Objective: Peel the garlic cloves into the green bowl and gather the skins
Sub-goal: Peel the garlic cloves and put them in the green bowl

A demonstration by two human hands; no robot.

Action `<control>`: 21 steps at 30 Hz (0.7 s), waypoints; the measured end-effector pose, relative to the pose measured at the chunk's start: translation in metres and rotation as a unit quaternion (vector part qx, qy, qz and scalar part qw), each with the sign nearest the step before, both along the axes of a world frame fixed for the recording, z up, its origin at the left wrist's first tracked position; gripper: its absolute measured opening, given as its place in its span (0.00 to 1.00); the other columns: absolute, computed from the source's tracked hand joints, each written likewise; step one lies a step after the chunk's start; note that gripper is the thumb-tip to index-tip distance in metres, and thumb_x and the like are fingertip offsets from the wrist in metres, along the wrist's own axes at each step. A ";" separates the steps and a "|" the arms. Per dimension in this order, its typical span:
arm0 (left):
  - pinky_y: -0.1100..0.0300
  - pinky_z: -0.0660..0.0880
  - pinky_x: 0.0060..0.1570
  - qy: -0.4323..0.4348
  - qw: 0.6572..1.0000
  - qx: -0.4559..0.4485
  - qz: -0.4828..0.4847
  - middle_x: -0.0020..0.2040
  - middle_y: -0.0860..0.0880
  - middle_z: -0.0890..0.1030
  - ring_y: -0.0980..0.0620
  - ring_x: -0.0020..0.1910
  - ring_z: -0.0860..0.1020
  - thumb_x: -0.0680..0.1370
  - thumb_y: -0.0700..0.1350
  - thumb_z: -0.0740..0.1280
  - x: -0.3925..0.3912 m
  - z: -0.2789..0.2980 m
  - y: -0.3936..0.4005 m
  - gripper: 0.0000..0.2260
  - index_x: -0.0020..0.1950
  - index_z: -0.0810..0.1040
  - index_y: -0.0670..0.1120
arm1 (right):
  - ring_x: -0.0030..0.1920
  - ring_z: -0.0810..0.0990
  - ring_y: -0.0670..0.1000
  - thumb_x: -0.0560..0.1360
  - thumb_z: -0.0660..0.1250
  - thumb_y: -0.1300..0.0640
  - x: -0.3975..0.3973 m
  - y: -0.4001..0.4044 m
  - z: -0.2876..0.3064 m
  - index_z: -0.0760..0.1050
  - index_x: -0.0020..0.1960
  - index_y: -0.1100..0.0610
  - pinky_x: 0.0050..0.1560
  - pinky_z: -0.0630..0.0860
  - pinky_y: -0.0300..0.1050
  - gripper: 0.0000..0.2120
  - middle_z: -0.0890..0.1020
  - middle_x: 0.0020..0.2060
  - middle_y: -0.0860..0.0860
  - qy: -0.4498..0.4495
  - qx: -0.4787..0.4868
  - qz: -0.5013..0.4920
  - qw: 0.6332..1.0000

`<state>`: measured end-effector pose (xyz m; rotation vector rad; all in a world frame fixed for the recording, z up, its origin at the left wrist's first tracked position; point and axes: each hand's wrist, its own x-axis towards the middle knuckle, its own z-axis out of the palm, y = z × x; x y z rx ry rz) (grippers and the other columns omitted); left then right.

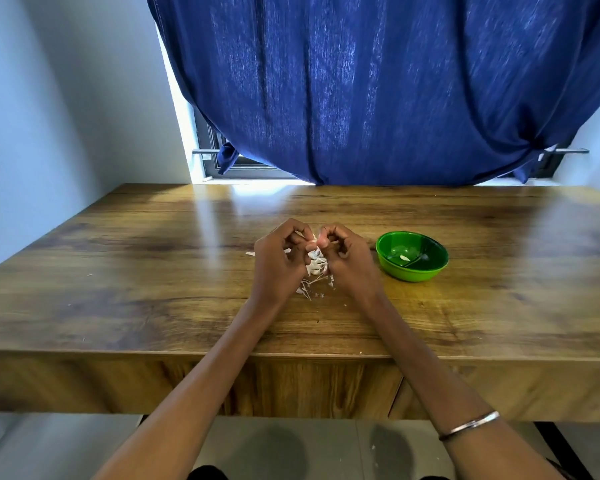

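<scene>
mid-peel at frame centre: left hand and right hand, each grip curled, pinch a garlic clove above the skins on the counter; next, probably strip it and drop it in the green bowl at right.

A room in a home is suggested. A wooden table is set against plain white walls, and its far edge is met by a window draped with a blue curtain. A tiled floor is seen below.
</scene>
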<state>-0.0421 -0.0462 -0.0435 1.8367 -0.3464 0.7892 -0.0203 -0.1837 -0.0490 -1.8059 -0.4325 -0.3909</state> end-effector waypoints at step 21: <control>0.55 0.83 0.36 0.091 0.974 -0.203 -0.031 0.40 0.49 0.87 0.49 0.37 0.86 0.76 0.35 0.74 -0.001 0.008 0.001 0.04 0.48 0.84 0.43 | 0.47 0.84 0.38 0.76 0.68 0.66 -0.007 -0.002 0.006 0.87 0.50 0.49 0.52 0.82 0.42 0.15 0.87 0.47 0.40 -0.050 -0.069 -0.076 0.993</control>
